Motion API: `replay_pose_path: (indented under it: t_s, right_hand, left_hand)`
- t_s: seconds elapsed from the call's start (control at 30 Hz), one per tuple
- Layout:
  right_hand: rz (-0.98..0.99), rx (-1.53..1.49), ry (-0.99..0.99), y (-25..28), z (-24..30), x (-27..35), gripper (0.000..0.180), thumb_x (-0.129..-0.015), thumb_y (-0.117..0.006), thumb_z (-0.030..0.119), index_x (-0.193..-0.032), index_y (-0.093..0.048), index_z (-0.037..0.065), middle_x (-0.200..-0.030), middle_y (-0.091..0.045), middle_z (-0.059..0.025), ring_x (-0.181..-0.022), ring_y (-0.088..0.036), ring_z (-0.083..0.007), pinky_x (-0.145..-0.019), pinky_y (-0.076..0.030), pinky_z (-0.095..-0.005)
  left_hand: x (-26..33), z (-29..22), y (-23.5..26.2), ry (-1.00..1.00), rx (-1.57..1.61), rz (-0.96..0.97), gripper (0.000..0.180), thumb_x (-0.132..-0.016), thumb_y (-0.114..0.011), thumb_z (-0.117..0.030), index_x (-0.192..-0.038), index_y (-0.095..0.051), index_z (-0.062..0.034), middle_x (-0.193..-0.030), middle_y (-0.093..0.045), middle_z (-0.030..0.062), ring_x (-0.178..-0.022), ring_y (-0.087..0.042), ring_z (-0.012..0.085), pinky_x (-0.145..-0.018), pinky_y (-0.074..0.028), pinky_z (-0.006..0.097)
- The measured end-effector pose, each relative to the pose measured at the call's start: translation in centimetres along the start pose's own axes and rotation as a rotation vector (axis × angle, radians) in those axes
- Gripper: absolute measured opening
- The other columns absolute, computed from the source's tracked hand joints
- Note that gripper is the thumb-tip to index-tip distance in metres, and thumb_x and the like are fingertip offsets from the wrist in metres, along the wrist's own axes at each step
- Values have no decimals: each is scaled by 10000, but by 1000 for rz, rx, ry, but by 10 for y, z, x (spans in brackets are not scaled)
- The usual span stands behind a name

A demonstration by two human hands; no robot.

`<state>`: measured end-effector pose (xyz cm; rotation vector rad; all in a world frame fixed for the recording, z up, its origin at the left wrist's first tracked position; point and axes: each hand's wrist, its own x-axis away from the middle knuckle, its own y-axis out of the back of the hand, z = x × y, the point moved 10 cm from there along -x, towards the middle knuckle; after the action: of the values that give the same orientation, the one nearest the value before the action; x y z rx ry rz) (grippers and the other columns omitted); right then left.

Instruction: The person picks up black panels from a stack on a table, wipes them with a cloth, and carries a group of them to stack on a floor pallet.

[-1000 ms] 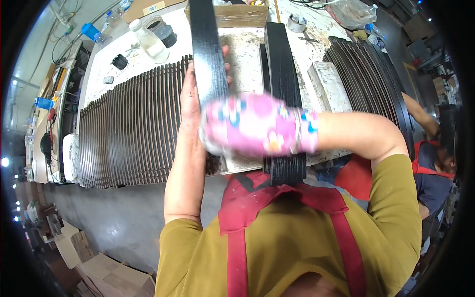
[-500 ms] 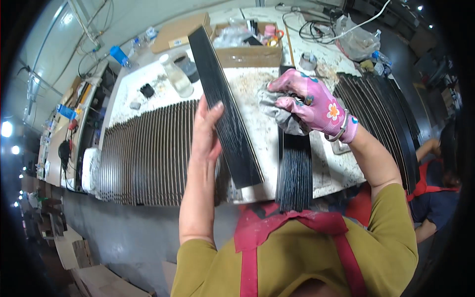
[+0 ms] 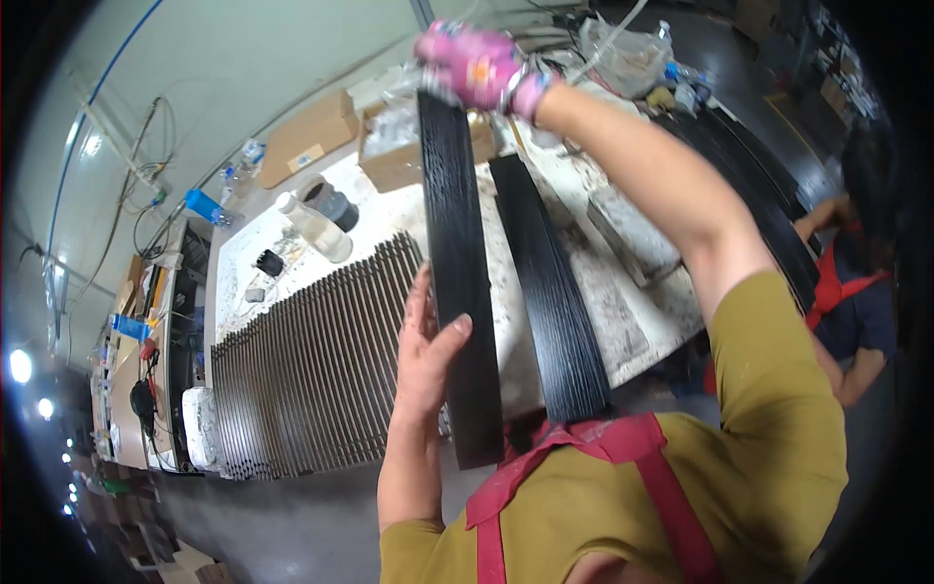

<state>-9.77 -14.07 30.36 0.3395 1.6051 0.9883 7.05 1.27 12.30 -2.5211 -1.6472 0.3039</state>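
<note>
My left hand (image 3: 425,347) grips the near part of a long black slat (image 3: 459,282), thumb over its face. My right hand (image 3: 474,64), in a pink patterned glove, presses a grey cloth against the slat's far end. A second long black slat (image 3: 548,292) lies flat on the stained white worktable (image 3: 623,321) just right of the held one.
A rack of many thin dark slats (image 3: 311,370) fills the table's left side, with more dark slats at the far right (image 3: 759,204). Cardboard boxes (image 3: 311,136), a white container (image 3: 316,229) and bottles stand at the back. Another person (image 3: 856,292) works at right.
The held slat has been lifted and swung more upright. My right hand has moved from the slat lying on the table up to the far end of the held slat.
</note>
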Motion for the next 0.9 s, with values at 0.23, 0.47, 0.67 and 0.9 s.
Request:
replay_pose_path:
  t_s: [0.23,0.47,0.67,0.9]
  right_hand:
    - [215,-162,-237,-22,-65,91,394,-839,-533,436,-930,-611,61,-873,-627,-160,-845,-594,-355,-737,-460,-425]
    - [676,-297,-380,-85,-74,205,411,-851,-525,444,-822,-621,45,-732,-610,-144,-701,-589,-283,-660,-456,-377]
    - [964,-245,-172,-98,-9,253,322,-842,-508,294,-1033,-597,50,-900,-635,-207,-875,-616,-347,-781,-484,-411]
    - [1290,-58,-11,-105,21,258,293,-795,-503,225,-948,-609,-1,-839,-640,-226,-802,-631,-361,-725,-494,-423]
  left_hand:
    - [-31,6,-18,62,56,-66,605,-884,-541,-105,-1375,-241,81,-1260,-478,179,-1099,-512,191,-945,-405,287]
    - [-51,85,-42,135,67,-94,550,-888,-546,-134,-1342,-317,76,-1033,-529,99,-952,-515,146,-846,-413,263]
    - [-55,99,-36,81,-150,-121,735,-909,-492,-389,-1413,-181,45,-1408,-269,234,-1293,-312,275,-1060,-253,316]
    - [-50,130,-77,284,18,97,902,-895,-495,-439,-1425,64,29,-1461,-171,239,-1345,-234,245,-1080,-208,281]
